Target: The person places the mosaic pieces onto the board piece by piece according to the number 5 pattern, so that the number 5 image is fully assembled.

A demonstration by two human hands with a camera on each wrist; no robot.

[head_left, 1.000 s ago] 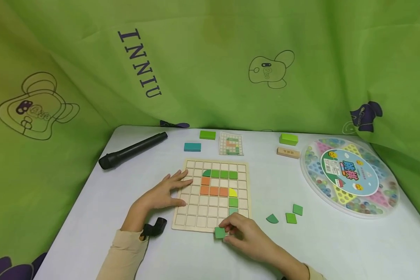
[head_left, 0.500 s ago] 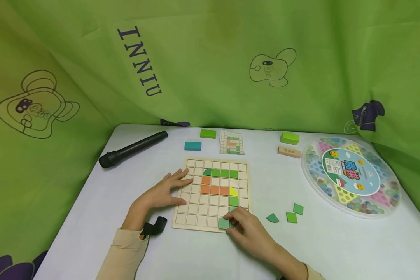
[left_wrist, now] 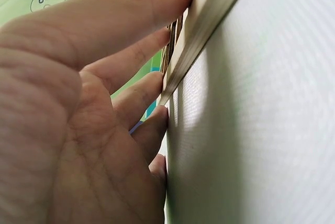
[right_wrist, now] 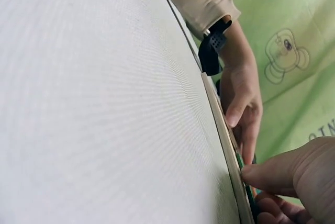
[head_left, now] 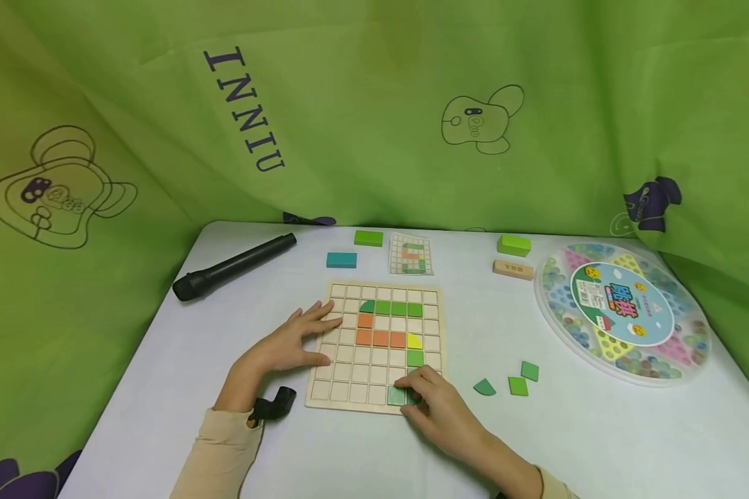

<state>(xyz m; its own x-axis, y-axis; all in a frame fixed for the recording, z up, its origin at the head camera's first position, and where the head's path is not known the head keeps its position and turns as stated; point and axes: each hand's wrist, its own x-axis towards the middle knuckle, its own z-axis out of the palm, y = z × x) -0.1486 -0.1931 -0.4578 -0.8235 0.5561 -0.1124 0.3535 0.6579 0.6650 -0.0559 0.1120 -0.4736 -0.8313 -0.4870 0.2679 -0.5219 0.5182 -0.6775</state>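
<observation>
A wooden grid board (head_left: 356,374) lies on the white table and carries green (head_left: 390,308), orange (head_left: 381,338) and yellow (head_left: 415,341) tiles. My left hand (head_left: 327,339) rests flat on the board's left edge with straight fingers. In the left wrist view these fingers (left_wrist: 136,51) lie against the board's edge (left_wrist: 209,14). My right hand (head_left: 412,396) pinches a green square tile (head_left: 395,396) that sits in the board's bottom row. The right wrist view shows its thumb (right_wrist: 282,174) at the board's rim (right_wrist: 225,130).
Three loose green pieces (head_left: 517,385) lie right of the board. A pattern card (head_left: 411,255), a teal block (head_left: 341,260), green blocks (head_left: 368,238) (head_left: 514,244) and a wooden block (head_left: 513,269) lie behind it. A round marble game box (head_left: 624,312) is at right, a black cylinder (head_left: 234,267) at left.
My right hand moved the green square tile from the table just in front of the board up into its bottom row. The left hand has stayed in place.
</observation>
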